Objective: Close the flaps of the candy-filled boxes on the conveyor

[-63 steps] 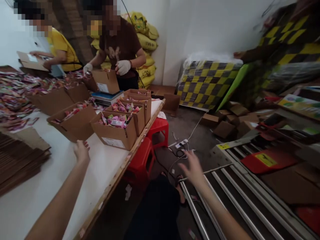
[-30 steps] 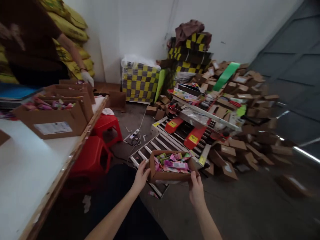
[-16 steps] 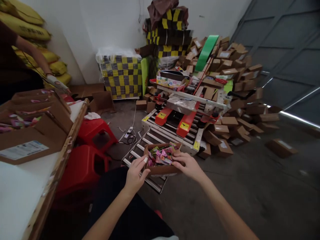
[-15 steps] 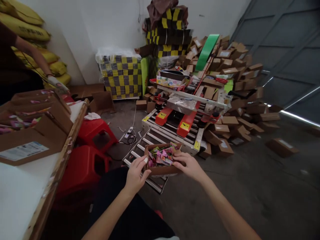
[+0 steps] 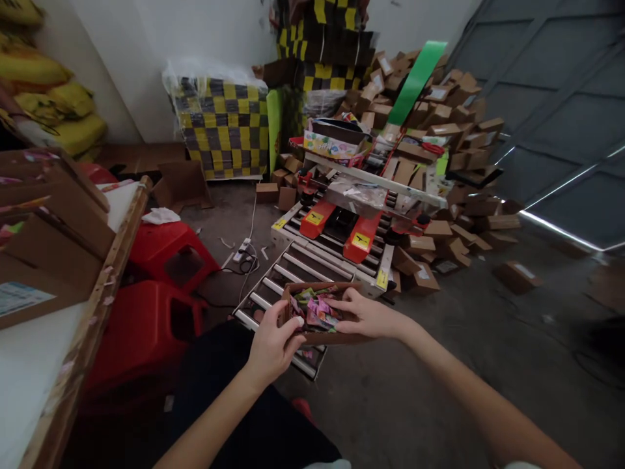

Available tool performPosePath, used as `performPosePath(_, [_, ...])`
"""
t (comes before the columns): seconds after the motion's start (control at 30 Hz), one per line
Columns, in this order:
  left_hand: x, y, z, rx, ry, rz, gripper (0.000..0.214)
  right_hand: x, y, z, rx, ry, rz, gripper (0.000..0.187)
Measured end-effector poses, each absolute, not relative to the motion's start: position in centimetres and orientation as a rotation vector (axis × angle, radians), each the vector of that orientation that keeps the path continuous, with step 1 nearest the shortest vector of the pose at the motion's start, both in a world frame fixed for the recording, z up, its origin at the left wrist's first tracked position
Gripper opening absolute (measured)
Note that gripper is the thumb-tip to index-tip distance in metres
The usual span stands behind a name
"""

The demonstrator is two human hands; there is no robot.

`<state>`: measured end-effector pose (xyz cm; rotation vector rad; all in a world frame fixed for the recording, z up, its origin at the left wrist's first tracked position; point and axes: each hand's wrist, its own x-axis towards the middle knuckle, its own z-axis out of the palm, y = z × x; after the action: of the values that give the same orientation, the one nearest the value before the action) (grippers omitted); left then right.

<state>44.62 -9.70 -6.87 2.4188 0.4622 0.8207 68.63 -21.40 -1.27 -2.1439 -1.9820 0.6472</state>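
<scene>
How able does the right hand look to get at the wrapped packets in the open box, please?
Yes, most likely: the right hand is over the open box, fingertips at or just above the wrapped packets, and nothing visible blocks the way.

The bare left forearm (image 5: 212, 417) is angled upward and inward; the bare left hand (image 5: 272, 345) is held half-curled, thumb parted from index finger. The bare right forearm (image 5: 471, 384) is extended inward; the bare right hand (image 5: 367, 315) is turned palm down, fingers slightly bent
</scene>
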Motion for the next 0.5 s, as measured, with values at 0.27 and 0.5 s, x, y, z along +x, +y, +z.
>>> performPosePath(0.27, [45.1, -6.9, -3.0, 2.342, 0.308, 0.440, 0.034, 68.0, -20.0, -2.7, -2.348, -2.006, 0.674, 0.050])
performPosePath(0.5, [46.7, -4.8, -3.1, 2.125, 0.242, 0.298, 0.028, 68.4, -19.8, -1.3, -2.218, -2.026, 0.969, 0.074])
